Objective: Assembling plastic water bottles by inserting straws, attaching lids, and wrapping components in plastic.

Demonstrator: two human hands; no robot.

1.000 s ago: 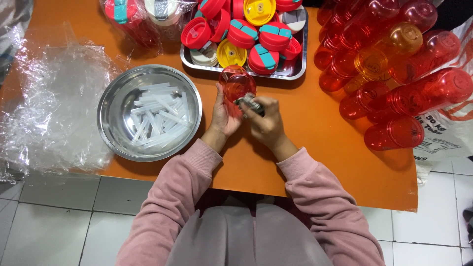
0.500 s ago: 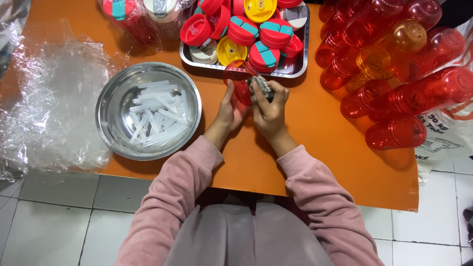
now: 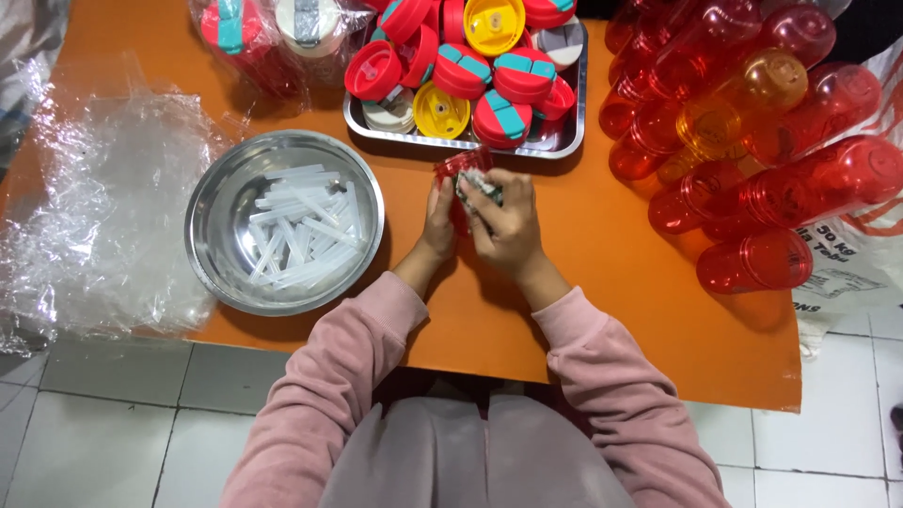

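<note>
With both our left hand (image 3: 438, 218) and right hand (image 3: 503, 221) clamped on the red bottle (image 3: 463, 169), it may slip and hit the tray (image 3: 564, 141) if our grip loosens.

We have brought the red bottle (image 3: 464, 169) up toward twelve o'clock, nearer the lid tray (image 3: 564, 141). Our right hand (image 3: 508, 221) has slid over its front, pressing the small dark piece (image 3: 478, 188) against it.
</note>
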